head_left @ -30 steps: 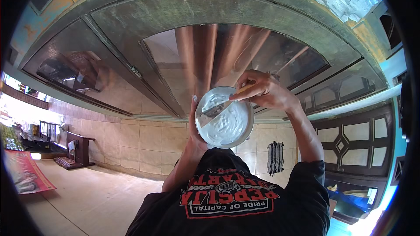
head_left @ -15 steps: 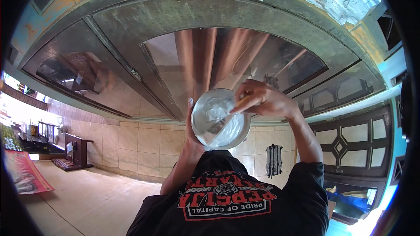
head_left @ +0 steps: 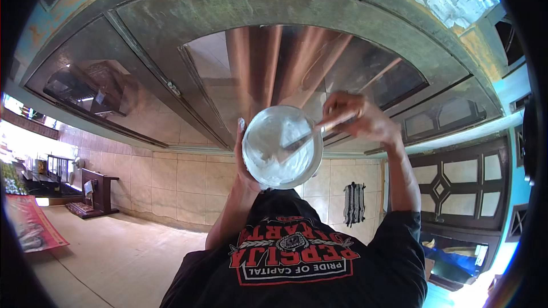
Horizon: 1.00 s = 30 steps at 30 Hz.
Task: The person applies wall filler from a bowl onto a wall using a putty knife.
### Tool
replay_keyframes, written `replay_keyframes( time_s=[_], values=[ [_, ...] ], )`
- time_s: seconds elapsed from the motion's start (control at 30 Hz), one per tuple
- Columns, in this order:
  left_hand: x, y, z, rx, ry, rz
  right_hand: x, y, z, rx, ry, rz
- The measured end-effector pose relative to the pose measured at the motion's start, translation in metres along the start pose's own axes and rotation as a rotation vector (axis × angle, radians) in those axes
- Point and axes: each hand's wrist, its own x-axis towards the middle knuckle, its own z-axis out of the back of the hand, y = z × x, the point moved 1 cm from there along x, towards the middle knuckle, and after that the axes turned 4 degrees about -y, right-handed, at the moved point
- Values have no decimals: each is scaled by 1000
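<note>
A round, pale metal-looking bowl [head_left: 318, 162] is held up in front of my chest, tilted so its inside shows. Thick white paste [head_left: 268, 128] coats its bottom and walls. My left hand [head_left: 242, 162] grips the bowl from the left and beneath, with white smears on a fingertip; most of its fingers are hidden behind the bowl. From the right, my right hand [head_left: 359, 117] is closed round the handle of what looks like a putty knife [head_left: 298, 143]. Its narrow-looking blade dips into the paste. Motion blurs the right hand.
Close ahead stands a large dark wooden panel with glass panes [head_left: 308, 74] and reddish curtains behind. A striped grey cloth [head_left: 354, 203] lies on the tiles at right, near a dark door [head_left: 465, 185]. A small wooden stand [head_left: 97, 194] and a red poster-like sheet [head_left: 34, 222] are at left.
The bowl has shifted slightly left and up with my left hand. My right hand has moved right and a little up, and the blade now shows narrower in the paste.
</note>
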Motion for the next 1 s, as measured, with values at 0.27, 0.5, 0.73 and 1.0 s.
replay_keyframes(
  time_s=[0.27, 0.5, 0.73, 1.0],
  values=[
    [-2, -2, 3, 24, -7, 49, 3, -4, -13, -91, 0, 9],
    [-7, -11, 8, 32, 52, -137, -11, 2, -7, -169, -232, -38],
    [-1, -13, 19, 30, -31, -245, -53, -6, -38, -196, -324, -202],
    [6, -8, 18, 100, -86, -325, -48, -24, -97, 230, -452, -290]
  ],
)
